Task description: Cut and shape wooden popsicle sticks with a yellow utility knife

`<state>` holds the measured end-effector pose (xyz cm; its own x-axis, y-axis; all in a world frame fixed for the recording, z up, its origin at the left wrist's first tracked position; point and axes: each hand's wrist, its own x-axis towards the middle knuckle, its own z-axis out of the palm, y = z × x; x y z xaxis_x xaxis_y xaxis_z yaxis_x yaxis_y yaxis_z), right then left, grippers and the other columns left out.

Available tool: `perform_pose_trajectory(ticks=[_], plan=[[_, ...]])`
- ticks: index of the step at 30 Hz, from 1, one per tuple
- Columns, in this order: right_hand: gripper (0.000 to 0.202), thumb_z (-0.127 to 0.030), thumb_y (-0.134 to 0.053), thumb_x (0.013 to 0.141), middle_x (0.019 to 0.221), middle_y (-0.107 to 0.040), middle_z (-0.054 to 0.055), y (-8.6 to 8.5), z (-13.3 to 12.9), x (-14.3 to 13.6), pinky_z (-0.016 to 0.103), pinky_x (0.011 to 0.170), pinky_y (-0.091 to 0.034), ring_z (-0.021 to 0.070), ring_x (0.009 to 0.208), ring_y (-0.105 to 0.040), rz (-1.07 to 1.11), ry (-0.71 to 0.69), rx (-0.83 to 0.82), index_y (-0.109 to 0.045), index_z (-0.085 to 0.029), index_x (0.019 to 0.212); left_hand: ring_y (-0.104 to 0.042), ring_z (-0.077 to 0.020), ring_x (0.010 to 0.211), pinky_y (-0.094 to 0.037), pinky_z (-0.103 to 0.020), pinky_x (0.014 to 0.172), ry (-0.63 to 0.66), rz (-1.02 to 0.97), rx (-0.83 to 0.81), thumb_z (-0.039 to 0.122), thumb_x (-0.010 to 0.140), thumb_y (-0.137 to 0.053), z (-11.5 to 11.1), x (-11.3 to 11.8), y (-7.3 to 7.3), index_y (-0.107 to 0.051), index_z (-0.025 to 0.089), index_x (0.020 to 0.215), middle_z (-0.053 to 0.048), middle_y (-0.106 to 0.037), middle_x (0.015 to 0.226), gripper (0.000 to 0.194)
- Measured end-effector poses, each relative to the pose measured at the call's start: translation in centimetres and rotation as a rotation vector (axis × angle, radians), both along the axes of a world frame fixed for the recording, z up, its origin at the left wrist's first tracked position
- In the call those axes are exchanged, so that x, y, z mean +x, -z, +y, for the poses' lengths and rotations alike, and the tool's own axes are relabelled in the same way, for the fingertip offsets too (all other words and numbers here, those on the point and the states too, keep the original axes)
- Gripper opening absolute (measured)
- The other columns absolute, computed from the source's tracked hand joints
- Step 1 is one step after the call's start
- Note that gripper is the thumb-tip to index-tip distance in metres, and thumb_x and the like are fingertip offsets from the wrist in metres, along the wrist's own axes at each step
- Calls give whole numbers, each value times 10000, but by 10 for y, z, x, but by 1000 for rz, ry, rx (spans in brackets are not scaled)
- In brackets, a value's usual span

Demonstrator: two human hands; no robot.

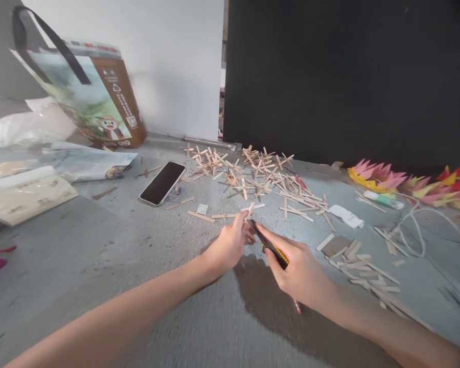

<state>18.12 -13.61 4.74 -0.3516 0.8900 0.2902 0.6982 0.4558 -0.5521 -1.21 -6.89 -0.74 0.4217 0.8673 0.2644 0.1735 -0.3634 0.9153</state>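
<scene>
Between the fingers of my left hand (230, 244) is a short wooden craft stick (250, 210), its tip pointing up and away from me. My right hand (297, 266) is wrapped round a black and yellow utility knife (271, 244). The knife's front end meets the stick at my left fingertips; the blade itself is too small to make out. Below my right hand the end of a red pencil-like rod (297, 306) shows, the rest of it hidden. Just beyond my hands, loose craft sticks (200, 216) lie flat on the grey table (168, 306).
A heap of crossed sticks (253, 171) lies at the back middle, more sticks (362, 266) at the right. A phone (163, 183) lies left of centre. A shopping bag (95, 97) stands behind plastic packets (26, 194). Folded paper pieces (375, 175) and a white cable (419, 230) are at the right.
</scene>
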Motion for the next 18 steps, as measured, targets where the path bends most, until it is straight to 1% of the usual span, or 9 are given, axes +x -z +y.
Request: perform_pose_trajectory(ticks=[3, 5, 8, 11, 13, 16, 18], plan=[[592, -166, -486, 986, 1269, -752, 102, 1, 0, 0, 338, 856, -617, 208, 969, -765, -14, 7, 4, -474, -248, 1572, -763, -190, 800, -608, -313, 769, 12, 46, -17, 295, 1068, -361, -2, 0, -4, -415, 178, 1390, -81, -762, 876, 346], [601, -159, -487, 979, 1300, -739, 106, 2, 1, 0, 344, 878, -615, 216, 1029, -759, -2, -1, 15, -467, -241, 1575, -761, -193, 807, -606, -317, 773, 22, 49, -23, 309, 1076, -342, -3, 0, -5, -393, 170, 1408, -85, -756, 873, 364], [620, -155, -491, 973, 1394, -689, 101, 4, 2, 1, 371, 964, -598, 233, 1176, -718, 6, -10, 15, -450, -257, 1584, -757, -191, 791, -603, -316, 765, 35, 51, -4, 300, 1072, -349, -3, 0, -3, -374, 163, 1414, -85, -750, 861, 369], [621, -160, -487, 977, 1387, -693, 101, 4, 2, 2, 399, 969, -602, 246, 1175, -720, -7, -13, -7, -447, -266, 1587, -762, -193, 804, -601, -314, 768, 46, 75, 8, 261, 1056, -372, -2, 0, 1, -381, 163, 1394, -93, -758, 869, 351], [612, -164, -491, 975, 1379, -698, 104, 2, 2, 1, 413, 967, -606, 254, 1162, -726, -5, -9, -13, -464, -256, 1579, -762, -192, 792, -602, -313, 760, 37, 77, 6, 260, 1056, -368, -2, 1, 1, -387, 165, 1381, -86, -757, 853, 339], [597, -174, -503, 976, 1402, -684, 102, 0, 1, -1, 417, 991, -602, 259, 1186, -717, 34, 0, -22, -485, -240, 1569, -756, -186, 735, -608, -313, 731, 11, 48, -2, 296, 1065, -360, -3, 2, -4, -389, 158, 1367, -71, -747, 813, 333], [588, -188, -509, 986, 1400, -685, 102, 1, 1, -2, 417, 992, -607, 262, 1186, -718, 69, 12, -37, -484, -238, 1571, -762, -188, 739, -612, -314, 726, 8, 14, -11, 324, 1071, -358, -3, 2, -8, -389, 154, 1352, -78, -755, 827, 331]])
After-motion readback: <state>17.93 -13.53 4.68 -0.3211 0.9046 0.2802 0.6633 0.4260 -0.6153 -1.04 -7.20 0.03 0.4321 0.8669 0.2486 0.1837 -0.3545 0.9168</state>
